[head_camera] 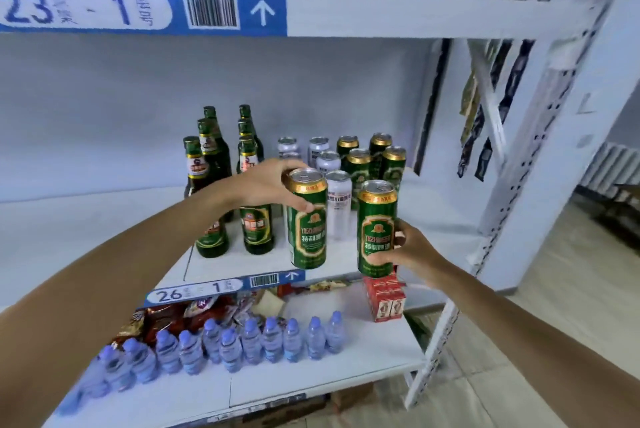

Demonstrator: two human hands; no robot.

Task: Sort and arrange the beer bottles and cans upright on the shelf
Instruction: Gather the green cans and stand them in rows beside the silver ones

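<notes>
My left hand [268, 185] grips the top of a tall green beer can [307, 220], held upright just above the front of the white shelf [242, 265]. My right hand [405, 249] holds a second green can [376, 228] by its lower side, upright at the shelf's front edge. Behind them stand several green beer bottles [256, 227] on the left, white cans [338, 206] in the middle and more green cans [360, 164] at the right, all upright.
A lower shelf [374, 351] carries a row of small water bottles [252, 341], snack packets [166, 320] and red cartons [388, 299]. A white perforated upright [540, 157] bounds the shelf at right. A blue label strip [145, 8] runs overhead.
</notes>
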